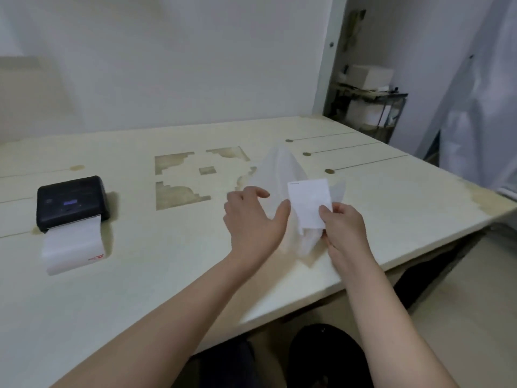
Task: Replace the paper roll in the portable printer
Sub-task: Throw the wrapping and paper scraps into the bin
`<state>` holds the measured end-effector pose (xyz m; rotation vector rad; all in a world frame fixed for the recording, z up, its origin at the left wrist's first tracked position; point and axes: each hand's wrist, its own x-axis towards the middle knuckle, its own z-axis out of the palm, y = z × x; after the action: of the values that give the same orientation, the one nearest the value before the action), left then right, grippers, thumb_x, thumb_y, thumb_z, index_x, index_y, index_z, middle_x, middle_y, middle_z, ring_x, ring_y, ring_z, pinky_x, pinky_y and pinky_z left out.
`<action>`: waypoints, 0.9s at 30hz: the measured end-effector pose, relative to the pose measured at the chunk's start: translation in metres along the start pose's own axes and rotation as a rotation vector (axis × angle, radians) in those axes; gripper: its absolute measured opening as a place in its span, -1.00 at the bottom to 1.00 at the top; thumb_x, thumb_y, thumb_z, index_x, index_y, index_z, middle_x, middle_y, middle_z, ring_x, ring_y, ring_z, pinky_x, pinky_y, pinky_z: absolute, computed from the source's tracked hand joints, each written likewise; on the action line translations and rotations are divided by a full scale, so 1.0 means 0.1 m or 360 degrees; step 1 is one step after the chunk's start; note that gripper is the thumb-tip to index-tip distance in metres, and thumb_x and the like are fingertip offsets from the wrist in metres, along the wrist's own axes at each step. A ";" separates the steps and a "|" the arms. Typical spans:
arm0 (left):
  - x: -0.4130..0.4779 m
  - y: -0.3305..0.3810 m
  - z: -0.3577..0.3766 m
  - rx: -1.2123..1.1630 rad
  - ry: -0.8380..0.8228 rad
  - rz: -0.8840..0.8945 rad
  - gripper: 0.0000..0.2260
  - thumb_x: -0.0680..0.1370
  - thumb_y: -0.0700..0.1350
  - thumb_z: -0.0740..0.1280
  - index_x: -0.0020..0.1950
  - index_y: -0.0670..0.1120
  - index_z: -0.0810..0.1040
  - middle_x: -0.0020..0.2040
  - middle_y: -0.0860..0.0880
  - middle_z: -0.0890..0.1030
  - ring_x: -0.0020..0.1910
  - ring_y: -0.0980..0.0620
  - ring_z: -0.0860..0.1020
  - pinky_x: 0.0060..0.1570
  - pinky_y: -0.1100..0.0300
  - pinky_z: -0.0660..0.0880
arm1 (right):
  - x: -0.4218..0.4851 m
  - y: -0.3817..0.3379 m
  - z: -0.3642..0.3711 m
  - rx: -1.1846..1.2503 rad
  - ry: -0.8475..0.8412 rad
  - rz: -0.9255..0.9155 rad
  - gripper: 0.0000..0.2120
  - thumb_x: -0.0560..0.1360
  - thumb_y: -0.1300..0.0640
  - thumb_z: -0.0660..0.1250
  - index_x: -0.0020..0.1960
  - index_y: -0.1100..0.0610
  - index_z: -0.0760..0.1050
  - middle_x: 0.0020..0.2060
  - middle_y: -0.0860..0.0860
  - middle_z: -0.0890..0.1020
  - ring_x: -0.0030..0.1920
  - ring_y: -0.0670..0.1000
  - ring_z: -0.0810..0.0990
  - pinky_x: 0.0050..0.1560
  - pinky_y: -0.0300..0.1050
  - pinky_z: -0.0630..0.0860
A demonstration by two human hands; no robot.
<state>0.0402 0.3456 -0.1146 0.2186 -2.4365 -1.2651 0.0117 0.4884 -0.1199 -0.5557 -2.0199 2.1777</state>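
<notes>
**New Paper Comes Out of Its Wrapper as Printer Waits**

While the small black portable printer (72, 201) sits well apart at the left of the pale wooden table (167, 264), a person works at the table's near right edge to free what appears to be the replacement paper. The right hand (345, 228) pinches the lower corner of a flat white rectangular paper pack (310, 203) between thumb and fingertips, while the left hand (256, 219) is spread, thumb touching the thin translucent white plastic wrapper (277, 175) that billows up behind the pack. Whether the pack is a roll or folded stock cannot be told.

The step in hand looks to be unwrapping. It would go best with the left hand pinning or drawing back the wrapper as the right slides the pack straight out, keeping the pinch near the corner so the sheets stay uncreased and do not fan apart.

Both hands work close to the front edge on the right, where a dropped pack could slip off toward the floor. Open tabletop lies between hands and printer, giving a clear path leftward. A white strip of paper (74, 247) juts from the printer's front slot toward the near edge, so the old supply is seemingly not yet removed. Farther back, inlaid cut-out patterns (181, 180) mark the surface before the plain wall.
</notes>
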 end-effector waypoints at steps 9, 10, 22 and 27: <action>-0.61 0.38 0.60 -0.0184 -0.0548 0.0416 -0.56 0.60 -0.08 0.25 0.49 0.00 0.35 0.38 0.05 0.53 0.32 0.03 0.50 0.28 0.14 0.43 | -0.27 0.25 -1.21 0.0146 0.0348 -0.0153 -0.49 0.55 0.21 0.37 0.46 0.14 0.32 0.14 -0.02 0.61 0.08 0.02 0.64 0.14 0.00 0.59; -0.76 0.41 0.71 -0.0172 -0.0578 0.0540 -0.60 0.59 -0.15 0.23 0.44 0.01 0.43 0.34 0.06 0.57 0.28 0.05 0.53 0.25 0.17 0.45 | -0.30 0.34 -1.34 0.0133 0.0378 -0.0171 -0.52 0.55 0.23 0.36 0.44 0.16 0.36 0.14 -0.01 0.64 0.05 0.00 0.67 0.11 -0.01 0.60; -1.67 -0.83 1.97 0.0404 -0.1467 0.0478 -0.59 0.58 -0.17 0.28 0.45 -0.02 0.43 0.30 -0.08 0.60 0.26 -0.09 0.55 0.20 0.01 0.53 | -0.14 2.37 -2.10 -0.0374 0.0584 0.0315 -0.79 0.47 0.35 0.26 -0.01 0.09 0.50 -0.05 0.11 0.67 -0.19 0.08 0.63 -0.17 0.03 0.63; -1.58 -1.36 2.19 0.0774 -0.1620 0.0343 -0.49 0.58 -0.07 0.29 0.53 0.00 0.29 0.43 -0.10 0.46 0.42 -0.14 0.39 0.33 -0.03 0.42 | 0.14 3.10 -1.87 -0.0619 0.0641 0.0545 -0.68 0.45 0.41 0.19 0.06 0.17 0.61 0.06 0.13 0.69 -0.11 0.13 0.63 -0.09 -0.11 0.55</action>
<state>0.0907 0.4801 -0.3809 -0.7246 -3.4525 -0.7275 0.1119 0.6369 -0.4350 -1.3531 -2.2360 1.6231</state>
